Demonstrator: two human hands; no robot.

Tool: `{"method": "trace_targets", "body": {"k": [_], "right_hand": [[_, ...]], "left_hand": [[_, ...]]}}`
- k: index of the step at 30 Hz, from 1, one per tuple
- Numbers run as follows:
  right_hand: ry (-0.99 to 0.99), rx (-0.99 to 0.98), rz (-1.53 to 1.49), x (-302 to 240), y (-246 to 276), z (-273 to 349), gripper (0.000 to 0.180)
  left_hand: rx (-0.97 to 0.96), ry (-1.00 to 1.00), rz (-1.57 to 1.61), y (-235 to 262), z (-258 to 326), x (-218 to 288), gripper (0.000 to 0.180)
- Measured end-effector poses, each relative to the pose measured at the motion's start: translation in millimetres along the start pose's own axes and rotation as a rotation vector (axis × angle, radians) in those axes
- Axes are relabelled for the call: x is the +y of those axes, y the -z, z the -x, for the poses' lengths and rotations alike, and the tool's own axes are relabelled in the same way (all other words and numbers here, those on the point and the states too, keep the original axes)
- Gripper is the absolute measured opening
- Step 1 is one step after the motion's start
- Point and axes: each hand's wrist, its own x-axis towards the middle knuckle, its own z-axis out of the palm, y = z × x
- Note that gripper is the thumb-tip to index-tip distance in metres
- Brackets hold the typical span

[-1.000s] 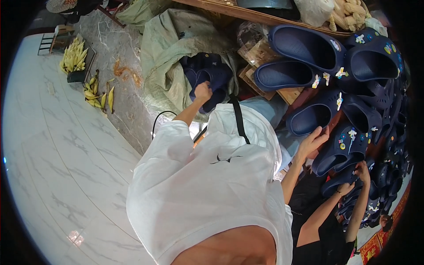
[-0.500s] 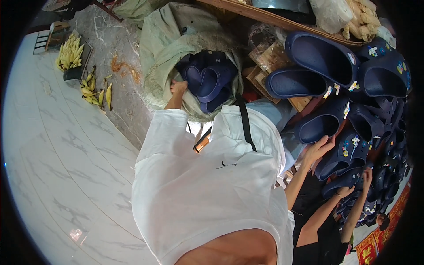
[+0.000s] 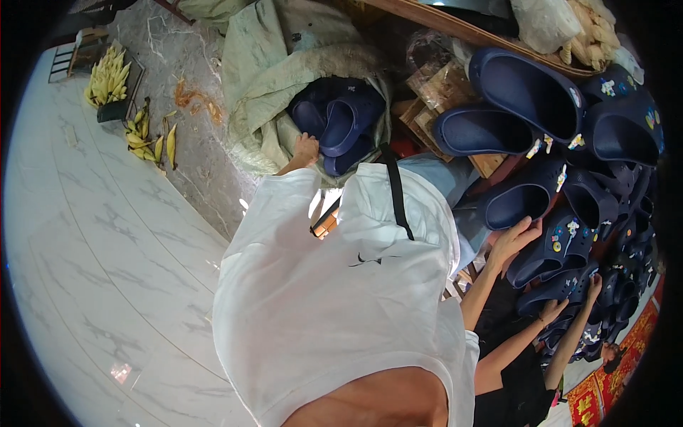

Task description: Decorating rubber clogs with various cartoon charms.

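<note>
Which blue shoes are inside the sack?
The shoes by the left hand: they sit in the open green sack; the others are stacked outside, on the right.

Bright daylight, perhaps overexposed, bent edges

My left hand (image 3: 306, 149) is stretched well forward past my chest, fingers curled down. My right hand (image 3: 514, 242) is out to the side, palm down, fingers spread and open. Both forearms are bare and extended.

Matt navy foam-like clogs (image 3: 523, 89), a coarse woven green sack (image 3: 263, 78), glossy marbled floor tiles (image 3: 92, 235), soft white cotton shirt (image 3: 341, 299).
</note>
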Motion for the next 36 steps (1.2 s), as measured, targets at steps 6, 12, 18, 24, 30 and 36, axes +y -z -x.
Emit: {"method": "trace_targets", "body": {"k": [6, 12, 18, 24, 30, 36], "right_hand": [[-0.025, -0.006, -0.082, 6, 0, 0, 0.043], [0.023, 0.03, -0.128, 11, -3, -1, 0.043], [0.072, 0.047, -0.158, 14, -2, -6, 0.04], [0.102, 0.087, -0.124, 5, 0, -5, 0.038], [0.105, 0.085, -0.133, 4, -1, -2, 0.037], [0.096, 0.077, -0.114, -1, 2, -3, 0.038]], "left_hand": [[0.206, 0.067, -0.015, 4, 7, -34, 0.027], [0.574, 0.275, 0.263, 23, 55, -98, 0.023], [0.755, 0.355, 0.683, 16, 70, -131, 0.028], [0.695, -0.085, 1.565, 49, 57, -105, 0.017], [0.474, 0.235, 1.837, 115, 51, -23, 0.015], [0.243, 0.322, 1.577, 63, -18, -69, 0.014]]}}
